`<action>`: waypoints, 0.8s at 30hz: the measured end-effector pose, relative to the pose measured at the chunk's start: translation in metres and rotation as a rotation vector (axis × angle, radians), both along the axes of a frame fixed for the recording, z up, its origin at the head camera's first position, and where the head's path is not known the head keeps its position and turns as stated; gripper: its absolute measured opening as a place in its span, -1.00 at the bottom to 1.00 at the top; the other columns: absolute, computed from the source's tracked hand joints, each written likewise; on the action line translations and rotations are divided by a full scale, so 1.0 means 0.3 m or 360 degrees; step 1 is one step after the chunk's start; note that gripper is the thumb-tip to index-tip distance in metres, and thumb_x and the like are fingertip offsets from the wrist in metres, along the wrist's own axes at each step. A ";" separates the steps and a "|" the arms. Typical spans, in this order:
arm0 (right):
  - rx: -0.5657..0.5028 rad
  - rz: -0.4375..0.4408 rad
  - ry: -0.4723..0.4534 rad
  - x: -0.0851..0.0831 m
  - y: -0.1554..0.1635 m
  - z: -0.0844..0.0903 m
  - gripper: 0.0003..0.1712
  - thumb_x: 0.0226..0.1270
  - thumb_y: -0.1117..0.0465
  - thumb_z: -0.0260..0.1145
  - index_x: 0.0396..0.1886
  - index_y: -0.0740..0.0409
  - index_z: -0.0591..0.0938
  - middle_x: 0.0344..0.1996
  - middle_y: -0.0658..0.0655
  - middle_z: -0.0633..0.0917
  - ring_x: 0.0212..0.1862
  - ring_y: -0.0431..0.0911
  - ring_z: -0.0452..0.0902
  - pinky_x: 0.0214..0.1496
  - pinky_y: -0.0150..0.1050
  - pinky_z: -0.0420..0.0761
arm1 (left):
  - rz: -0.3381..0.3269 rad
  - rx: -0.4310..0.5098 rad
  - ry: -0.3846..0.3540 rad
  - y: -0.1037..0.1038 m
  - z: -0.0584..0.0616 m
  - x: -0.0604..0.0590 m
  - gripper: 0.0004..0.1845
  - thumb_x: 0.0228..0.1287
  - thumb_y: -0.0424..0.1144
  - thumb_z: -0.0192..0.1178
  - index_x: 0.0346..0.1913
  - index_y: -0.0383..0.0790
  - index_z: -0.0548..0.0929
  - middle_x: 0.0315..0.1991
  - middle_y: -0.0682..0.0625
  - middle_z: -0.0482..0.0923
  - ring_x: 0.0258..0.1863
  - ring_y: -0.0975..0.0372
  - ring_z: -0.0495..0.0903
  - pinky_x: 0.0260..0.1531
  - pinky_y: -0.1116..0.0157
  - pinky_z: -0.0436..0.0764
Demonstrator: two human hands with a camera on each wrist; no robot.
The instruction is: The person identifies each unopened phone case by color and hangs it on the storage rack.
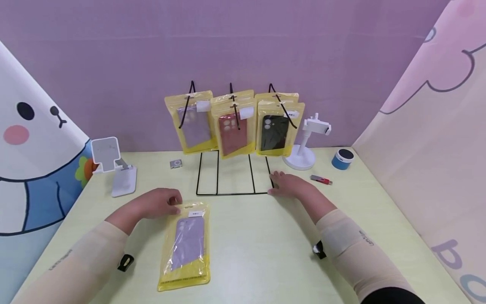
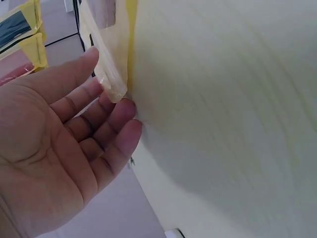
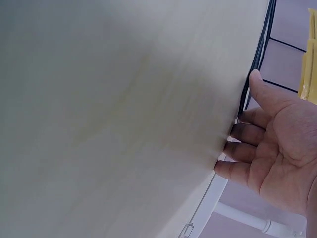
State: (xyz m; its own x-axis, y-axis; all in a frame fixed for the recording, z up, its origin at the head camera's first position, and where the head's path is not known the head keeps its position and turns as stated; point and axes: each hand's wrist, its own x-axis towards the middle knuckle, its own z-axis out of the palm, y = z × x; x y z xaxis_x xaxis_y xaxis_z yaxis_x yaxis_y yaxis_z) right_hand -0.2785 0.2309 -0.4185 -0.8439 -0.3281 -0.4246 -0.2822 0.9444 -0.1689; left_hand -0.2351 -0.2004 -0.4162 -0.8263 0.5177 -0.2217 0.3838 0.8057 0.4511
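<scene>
A clear-and-yellow zip bag with a purple phone case (image 1: 187,242) lies flat on the table. My left hand (image 1: 161,202) touches its upper left corner, thumb and fingers visibly apart. In the left wrist view, the bag's corner (image 2: 111,74) sits between the thumb and loosely bent fingers. My right hand (image 1: 286,185) rests at the right front corner of a black wire display rack (image 1: 235,194), fingertips on the table. From the rack's hooks hang bagged phone cases: purple (image 1: 194,126) at left, red (image 1: 233,135) in the middle, black (image 1: 274,133) at right.
A white phone stand (image 1: 124,181) stands at the left. Near the rack lies a small silver device (image 1: 176,164). To the right are a white round-based holder (image 1: 300,158), a red USB stick (image 1: 321,180) and a blue round speaker (image 1: 342,159). A purple cloth backs the table.
</scene>
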 end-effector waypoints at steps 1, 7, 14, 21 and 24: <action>0.0002 0.0000 -0.0001 -0.001 0.000 -0.001 -0.09 0.47 -0.22 0.07 0.57 0.18 0.04 0.55 0.31 0.00 0.56 0.24 -0.11 0.54 0.16 0.07 | -0.0003 -0.0002 0.0009 0.001 -0.004 -0.001 -0.89 0.22 -0.22 0.33 -0.27 -0.08 0.60 -0.40 0.08 0.49 -0.35 0.23 0.43 -0.28 0.25 0.43; 0.0009 -0.0005 0.0001 -0.004 0.001 -0.005 -0.09 0.47 -0.22 0.08 0.57 0.18 0.04 0.56 0.29 0.00 0.56 0.22 -0.12 0.56 0.14 0.05 | -0.0020 0.0037 0.0017 -0.006 -0.008 -0.007 -0.87 0.29 -0.27 0.25 -0.43 -0.03 0.60 -0.51 0.13 0.46 -0.46 0.26 0.39 -0.39 0.30 0.38; 0.0024 0.0009 0.0005 -0.003 -0.001 -0.001 -0.09 0.48 -0.22 0.06 0.57 0.21 0.03 0.55 0.32 -0.01 0.56 0.24 -0.12 0.55 0.15 0.05 | 0.0040 0.0330 -0.0071 -0.041 0.015 -0.006 -0.93 0.35 -0.16 0.25 -0.31 0.01 0.67 -0.42 0.13 0.58 -0.41 0.25 0.46 -0.38 0.33 0.47; 0.0018 0.0002 0.0002 0.001 -0.002 0.003 -0.09 0.48 -0.22 0.06 0.57 0.20 0.03 0.55 0.31 -0.01 0.56 0.24 -0.13 0.55 0.15 0.05 | 0.0163 0.0730 -0.0212 -0.050 0.101 0.011 -0.81 0.38 -0.02 0.21 -0.15 -0.04 0.67 -0.22 0.00 0.67 -0.17 0.12 0.58 -0.13 0.23 0.63; 0.0037 0.0019 0.0003 0.000 -0.003 0.000 -0.10 0.49 -0.22 0.05 0.57 0.20 0.03 0.55 0.31 0.00 0.56 0.23 -0.13 0.55 0.15 0.06 | 0.0205 0.0846 -0.0183 -0.048 0.151 0.022 -0.78 0.40 -0.02 0.18 -0.12 -0.08 0.65 -0.21 -0.05 0.66 -0.18 0.11 0.60 -0.14 0.21 0.64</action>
